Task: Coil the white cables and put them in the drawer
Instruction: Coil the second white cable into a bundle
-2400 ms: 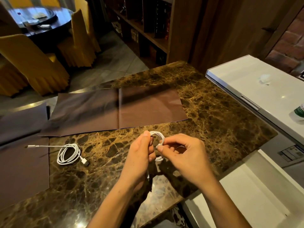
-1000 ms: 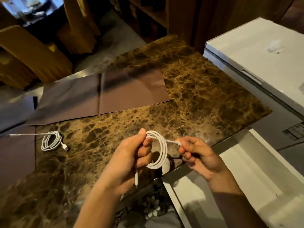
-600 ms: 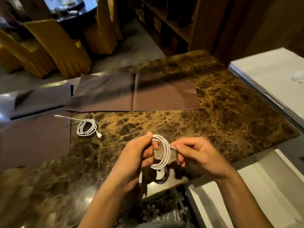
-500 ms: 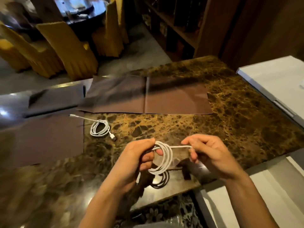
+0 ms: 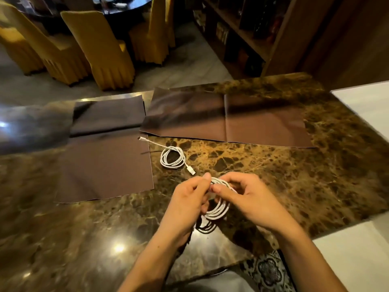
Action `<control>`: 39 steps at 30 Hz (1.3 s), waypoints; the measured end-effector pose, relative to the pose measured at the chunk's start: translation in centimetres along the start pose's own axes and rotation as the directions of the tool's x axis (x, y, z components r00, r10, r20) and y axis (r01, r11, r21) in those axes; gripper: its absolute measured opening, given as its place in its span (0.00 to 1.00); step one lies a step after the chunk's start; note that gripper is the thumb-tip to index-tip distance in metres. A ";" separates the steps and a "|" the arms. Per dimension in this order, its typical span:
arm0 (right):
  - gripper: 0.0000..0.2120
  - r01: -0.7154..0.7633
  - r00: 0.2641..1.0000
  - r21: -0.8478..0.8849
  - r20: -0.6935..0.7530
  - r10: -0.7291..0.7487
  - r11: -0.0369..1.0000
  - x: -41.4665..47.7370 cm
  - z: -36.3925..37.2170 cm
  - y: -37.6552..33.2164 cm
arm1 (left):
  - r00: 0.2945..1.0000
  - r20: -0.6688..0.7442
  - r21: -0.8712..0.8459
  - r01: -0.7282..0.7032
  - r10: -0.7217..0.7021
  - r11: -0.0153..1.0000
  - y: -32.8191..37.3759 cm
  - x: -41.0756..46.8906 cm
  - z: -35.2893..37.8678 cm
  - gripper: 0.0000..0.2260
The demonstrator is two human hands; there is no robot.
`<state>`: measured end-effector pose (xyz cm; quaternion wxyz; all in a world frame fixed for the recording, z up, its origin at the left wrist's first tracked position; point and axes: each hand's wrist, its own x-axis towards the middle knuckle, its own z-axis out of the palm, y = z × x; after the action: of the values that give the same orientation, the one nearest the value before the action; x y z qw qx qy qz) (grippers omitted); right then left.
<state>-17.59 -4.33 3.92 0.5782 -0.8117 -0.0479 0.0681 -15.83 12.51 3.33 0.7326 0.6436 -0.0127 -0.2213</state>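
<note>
A white cable coil [image 5: 218,210] hangs just above the marble table [image 5: 263,171], held between both hands. My left hand [image 5: 185,205] pinches the coil's top with thumb and fingers. My right hand [image 5: 246,199] pinches the cable at the coil's top, its fingers curled around the loops. A second white cable [image 5: 173,159] lies coiled on the table beyond my hands, one plug end trailing left, the other toward me. The white drawer [image 5: 353,258] is partly visible at the lower right.
Brown sheets [image 5: 227,121] lie across the far side of the table, another brown sheet [image 5: 105,167] at the left. Yellow covered chairs [image 5: 99,49] and a wooden bookshelf [image 5: 242,28] stand beyond. A white cabinet top [image 5: 366,106] borders the right.
My right hand has moved in to the coil's top, meeting my left hand; the stretched cable end is now gathered. The view shifted left, so the drawer slid toward the edge.
</note>
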 end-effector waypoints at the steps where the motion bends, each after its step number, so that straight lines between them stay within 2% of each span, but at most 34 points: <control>1: 0.06 -0.009 0.999 -0.002 -0.050 0.009 1.000 0.3 0.4 0.4 | 1.000 -0.005 0.012 -0.031 0.031 0.999 -0.1 0.0 -0.4 0.15; 3: 0.06 -0.027 0.992 0.062 -0.120 0.035 0.998 0.9 0.3 0.9 | 0.998 -0.007 0.021 -0.065 0.066 0.998 -0.2 0.1 -1.4 0.07; 4: 0.06 -0.040 0.990 0.097 -0.131 0.053 0.994 1.2 0.1 1.0 | 0.997 -0.002 0.032 -0.071 0.071 0.997 -0.3 0.2 -1.9 0.06; 7: 0.08 -0.063 0.995 0.157 -0.069 0.075 0.986 2.1 -0.2 1.1 | 0.997 0.018 0.119 -0.080 0.078 0.990 -0.6 1.2 -2.3 0.06; 9: 0.09 -0.088 0.995 0.209 -0.026 0.095 0.974 2.9 0.2 1.6 | 0.997 0.002 0.079 -0.072 0.072 0.994 -0.7 1.9 -1.9 0.07; 10: 0.10 -0.124 0.991 0.292 -0.011 0.133 0.948 3.3 0.4 1.9 | 0.997 -0.006 0.050 -0.072 0.072 0.996 -0.8 2.2 -1.6 0.07; 11: 0.10 -0.169 0.983 0.423 0.005 0.185 0.890 3.7 0.3 2.1 | 0.998 -0.006 0.021 -0.067 0.067 0.998 -0.7 2.6 -1.3 0.08; 13: 0.12 -0.239 0.961 0.680 0.063 0.271 0.693 4.4 0.0 2.1 | 0.999 0.030 -0.076 -0.035 0.037 0.997 -0.5 3.2 -0.8 0.08; 14: 0.12 -0.257 0.953 0.754 0.092 0.289 0.605 4.9 -0.2 2.0 | 0.998 0.064 -0.151 0.000 0.010 0.988 -0.2 3.6 -0.6 0.08; 17: 0.13 -0.265 0.951 0.833 0.141 0.276 0.485 6.1 -0.8 2.3 | 0.990 0.128 -0.370 0.105 -0.062 0.923 0.2 4.9 -0.1 0.16; 18: 0.13 -0.260 0.952 0.839 0.141 0.271 0.477 6.6 -1.0 2.4 | 0.991 0.115 -0.384 0.103 -0.063 0.917 0.3 5.2 0.2 0.14; 20: 0.13 -0.248 0.953 0.834 0.120 0.278 0.493 7.6 -1.8 2.7 | 0.999 0.016 -0.278 0.041 -0.038 0.960 0.0 6.0 0.5 0.09; 22: 0.13 -0.232 0.948 0.834 0.078 0.309 0.501 8.5 -2.5 2.8 | 0.997 -0.080 -0.015 -0.011 0.010 1.000 0.0 6.6 0.7 0.08; 24: 0.13 -0.209 0.942 0.853 0.045 0.332 0.477 9.3 -3.1 2.7 | 0.987 -0.160 0.235 0.015 0.024 0.972 0.1 7.0 0.7 0.04; 25: 0.13 -0.205 0.940 0.862 0.041 0.339 0.464 9.6 -3.5 2.7 | 0.983 -0.182 0.304 0.033 0.024 0.952 0.1 7.1 0.7 0.07; 28: 0.12 -0.234 0.928 0.892 0.086 0.361 0.388 10.5 -4.0 3.3 | 0.988 -0.157 0.311 0.051 -0.002 0.949 0.2 6.7 0.4 0.13; 31: 0.12 -0.289 0.912 0.918 0.179 0.368 0.270 10.9 -4.1 3.9 | 0.990 -0.144 0.297 0.041 0.002 0.954 -0.2 6.3 -0.3 0.11; 33: 0.11 -0.348 0.894 0.909 0.249 0.373 0.227 11.1 -4.0 4.2 | 0.990 -0.144 0.333 0.044 0.005 0.942 -0.6 6.2 -1.1 0.11; 37: 0.10 -0.419 0.874 0.849 0.283 0.395 0.321 12.1 -3.9 4.4 | 0.988 -0.123 0.416 -0.033 0.093 0.909 -1.1 7.0 -1.5 0.06; 39: 0.09 -0.417 0.877 0.836 0.268 0.398 0.357 12.7 -3.7 4.4 | 0.984 -0.128 0.450 -0.055 0.126 0.891 -1.3 8.2 -0.9 0.09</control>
<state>-4.46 -7.19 0.26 0.8730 -0.3847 0.1909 0.2311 -8.54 10.43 -0.21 0.5745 0.8076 -0.0364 -0.1279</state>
